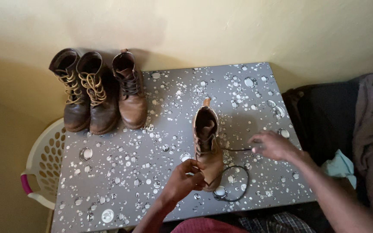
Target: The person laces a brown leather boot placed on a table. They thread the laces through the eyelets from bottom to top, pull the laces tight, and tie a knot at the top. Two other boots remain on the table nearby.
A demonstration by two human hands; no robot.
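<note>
A tan-brown leather boot [208,142] stands upright on the grey table [160,129] with a water-drop pattern, its toe toward me. My left hand [185,180] grips the boot's front left side near the toe. My right hand [273,145] pinches the end of a dark lace [237,150] and holds it taut, out to the right of the boot. The rest of the lace lies in a loop [234,185] on the table by the toe.
Three more boots stand at the table's far left: two dark brown ones [87,95] with tan laces and one lighter brown [130,92] with dark laces. A white laundry basket [44,159] sits left of the table. Dark and grey clothes [350,125] lie on the right.
</note>
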